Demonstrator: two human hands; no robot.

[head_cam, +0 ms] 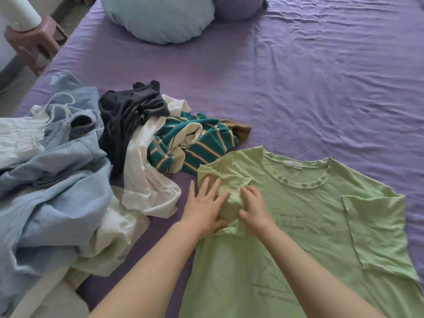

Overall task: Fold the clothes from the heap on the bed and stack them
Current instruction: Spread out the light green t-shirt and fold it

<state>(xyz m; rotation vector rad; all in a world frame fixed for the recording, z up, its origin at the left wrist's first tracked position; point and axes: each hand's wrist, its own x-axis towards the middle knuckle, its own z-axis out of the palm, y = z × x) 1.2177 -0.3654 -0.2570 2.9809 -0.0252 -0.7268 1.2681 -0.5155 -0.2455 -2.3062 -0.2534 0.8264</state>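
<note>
Both forearms reach up from the bottom edge of the frame onto a pale green T-shirt (309, 237) spread flat on the purple bed (298, 88), lower right of centre. At its bunched left-hand sleeve the left hand (203, 210) lies with fingers spread and nearly straight, pressing the cloth down, while the right hand (254, 207) has its fingers curled into the crumpled fabric, seemingly pinching it; how firm that hold is cannot be told. On the other side of the shirt the sleeve already looks turned in over the body, so this shirt seems to be midway through its first folds. Nothing folded or stacked shows anywhere, which suggests the task has barely started. To the left of the frame the heap (80, 157) waits untouched: light blue denim, white pieces, a dark grey garment (128, 113) and a teal striped top (197, 143) just above the shirt's shoulder. Two pillows sit at the top centre.
</note>
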